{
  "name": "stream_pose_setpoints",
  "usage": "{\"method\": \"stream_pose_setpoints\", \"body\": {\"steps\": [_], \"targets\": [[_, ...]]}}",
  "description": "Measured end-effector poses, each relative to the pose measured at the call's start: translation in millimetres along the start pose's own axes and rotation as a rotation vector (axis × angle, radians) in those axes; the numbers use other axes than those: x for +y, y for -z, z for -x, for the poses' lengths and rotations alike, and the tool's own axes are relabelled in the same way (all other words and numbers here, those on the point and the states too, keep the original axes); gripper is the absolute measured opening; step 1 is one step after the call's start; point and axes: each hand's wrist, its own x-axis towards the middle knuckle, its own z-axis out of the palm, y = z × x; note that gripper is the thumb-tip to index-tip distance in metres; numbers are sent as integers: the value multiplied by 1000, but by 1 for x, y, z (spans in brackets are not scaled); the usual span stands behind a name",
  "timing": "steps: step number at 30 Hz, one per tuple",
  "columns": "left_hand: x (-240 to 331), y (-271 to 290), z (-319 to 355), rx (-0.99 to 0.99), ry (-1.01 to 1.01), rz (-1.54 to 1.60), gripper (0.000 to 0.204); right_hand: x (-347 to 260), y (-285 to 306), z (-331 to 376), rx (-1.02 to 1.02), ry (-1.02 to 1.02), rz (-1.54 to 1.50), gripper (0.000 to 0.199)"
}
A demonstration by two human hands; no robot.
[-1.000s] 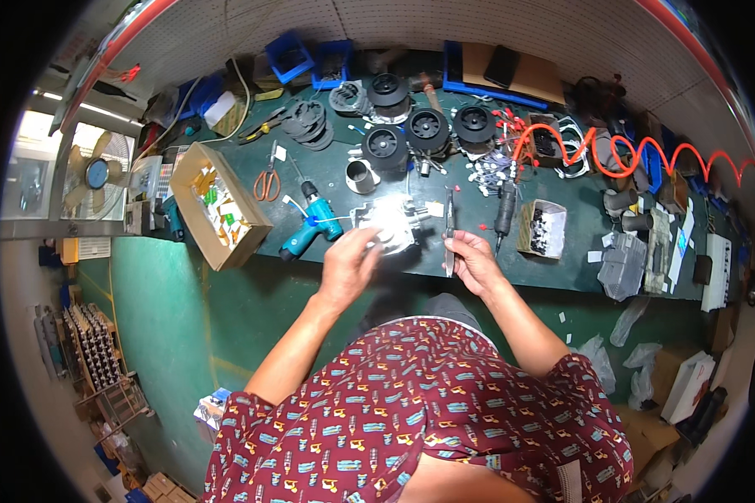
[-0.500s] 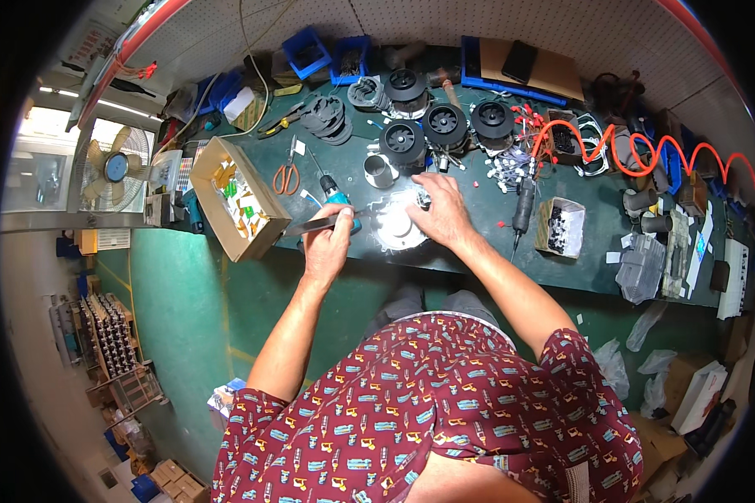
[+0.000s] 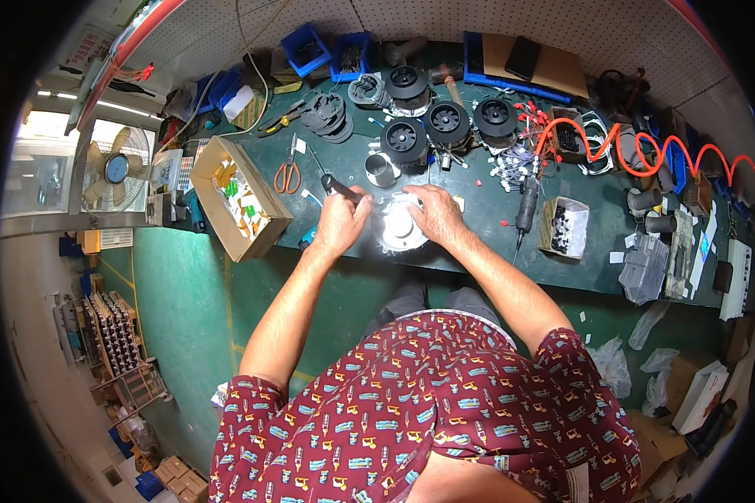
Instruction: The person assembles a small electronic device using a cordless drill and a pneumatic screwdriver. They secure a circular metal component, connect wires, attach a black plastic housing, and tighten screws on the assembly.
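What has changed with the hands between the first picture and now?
The left hand moved forward and now grips a slim dark tool, apparently the one the right hand held upright. The right hand let go of that and moved left and forward, to the pale metal part. The scissors, open carton and black fan wheels stayed put.

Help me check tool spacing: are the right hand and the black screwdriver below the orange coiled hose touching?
Apart. The head view shows green benchtop plainly between the right hand and the black screwdriver.
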Motion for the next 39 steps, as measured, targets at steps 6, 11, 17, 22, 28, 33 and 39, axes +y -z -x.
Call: {"method": "stream_pose_setpoints", "body": {"steps": [6,11,17,22,28,33,39], "targets": [[8,2,-17,-84,-9,-40,25,-2,3,1,-12,-12,24,32],[5,-19,21,80,-53,28,18,-7,4,5,-7,-69,40,31],[-20,-27,21,215,-203,-85,21,-5,3,-3,-74,-68,35,33],[-13,28,5,491,64,144,31,11,5,-13,-108,24,19,35],[-206,65,-27,284,364,-139,44,2,0,-13,13,183,151,40],[-217,62,-34,94,410,-404,40,-76,13,4,276,101,60,29],[-164,55,-34,-365,-255,-31,30,-125,-82,34,-314,-734,-864,34]]}}
